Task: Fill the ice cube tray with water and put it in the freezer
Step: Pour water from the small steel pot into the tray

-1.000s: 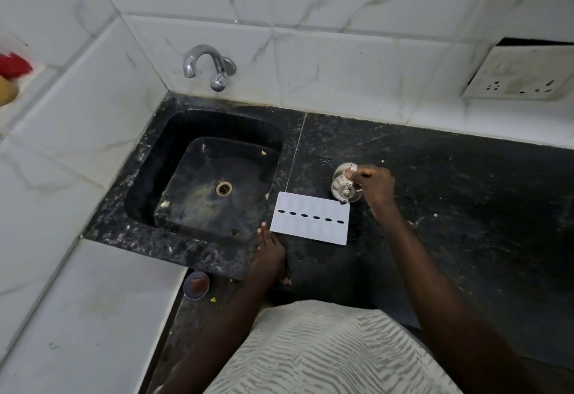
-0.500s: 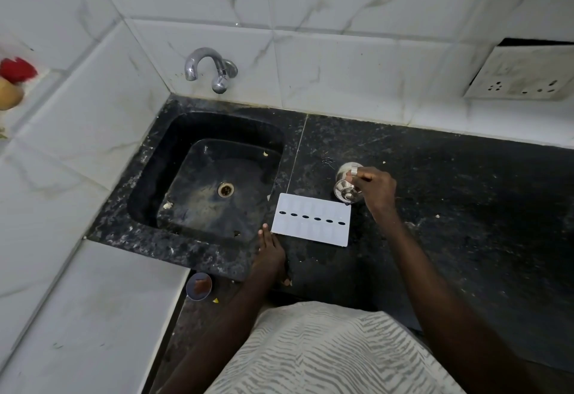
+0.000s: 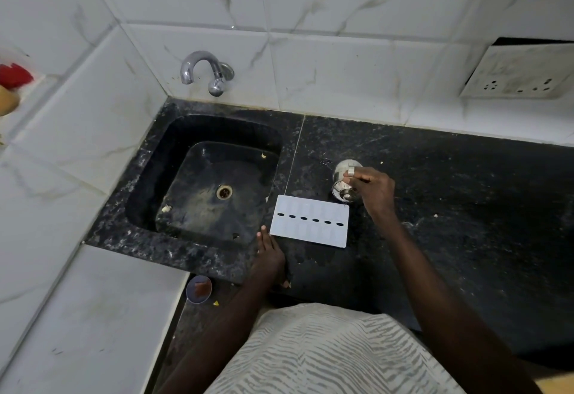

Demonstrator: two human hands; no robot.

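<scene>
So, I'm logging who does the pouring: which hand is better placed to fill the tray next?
Right. The right hand grips the steel cup at the far right corner of the ice tray. The left hand rests flat on the counter, holding nothing.

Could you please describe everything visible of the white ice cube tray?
The ice cube tray is a white, flat, plastic-looking rectangle with six dark oval slots along its middle and faint compartments. It lies skewed on the black counter, right of the sink. The left hand rests by its near left corner; contact is unclear. The right hand tilts a steel cup beside its far right corner.
</scene>
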